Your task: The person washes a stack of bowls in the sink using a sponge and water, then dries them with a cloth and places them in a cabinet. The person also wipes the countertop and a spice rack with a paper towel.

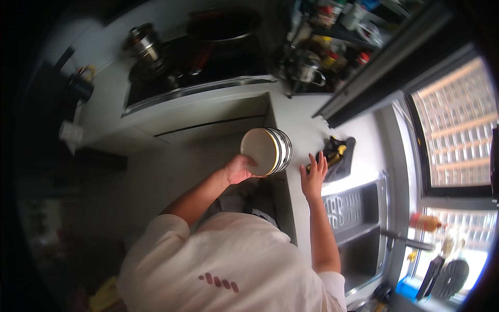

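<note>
In my left hand (pixel 240 169) is a stack of white bowls (pixel 261 150) with dark and yellow rims, tilted so the pale inside of the front one faces me. My thumb lies over its rim and the fingers are underneath, mostly hidden. The stack is held in front of me, beside the counter edge. Over the counter to the right, my right hand (pixel 314 178) has its fingers spread and holds nothing. Just past its fingertips lies a crumpled black and yellow item (pixel 337 155), perhaps a bag or gloves; I cannot tell whether the fingers touch it.
A metal sink (pixel 358 208) with a drain tray is set in the counter (pixel 301 127) on the right, below the window (pixel 452 125). Ahead is a black stove (pixel 195 67) with a dark pan (pixel 223 23). A kettle (pixel 307 68) stands among bottles in the far corner.
</note>
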Available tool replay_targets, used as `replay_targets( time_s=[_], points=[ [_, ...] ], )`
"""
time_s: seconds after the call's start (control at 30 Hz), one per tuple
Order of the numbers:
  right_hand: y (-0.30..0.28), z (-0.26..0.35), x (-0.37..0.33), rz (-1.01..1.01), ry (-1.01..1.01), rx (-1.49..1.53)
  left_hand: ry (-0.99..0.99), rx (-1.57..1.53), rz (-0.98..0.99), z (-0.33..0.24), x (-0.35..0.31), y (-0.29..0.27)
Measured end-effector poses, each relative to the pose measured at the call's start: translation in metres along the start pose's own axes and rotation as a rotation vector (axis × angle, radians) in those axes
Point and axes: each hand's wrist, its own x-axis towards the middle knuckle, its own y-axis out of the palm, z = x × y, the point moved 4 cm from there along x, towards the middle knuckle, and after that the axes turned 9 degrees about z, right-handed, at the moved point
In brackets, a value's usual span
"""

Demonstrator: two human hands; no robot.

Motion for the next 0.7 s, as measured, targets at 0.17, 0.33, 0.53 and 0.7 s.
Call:
replay_targets(
  time_s=[0.17, 0.33, 0.53, 0.7],
  points=[
    [0.033, 0.043, 0.004, 0.163, -0.18, 0.159, 0.159, -0.084, -0.162, -0.025, -0.055, 0.005],
    [0.071, 0.073, -0.004, 0.328, -0.228, 0.317, 0.318, -0.093, -0.29, -0.039, -0.095, -0.006],
    [0.108, 0.085, 0.004, 0.391, -0.269, 0.284, 0.431, -0.163, -0.32, -0.062, -0.13, -0.035],
    [0.155, 0.104, 0.031, 0.416, -0.179, 0.357, 0.434, -0.224, -0.251, -0.101, -0.154, -0.087]
  ],
)
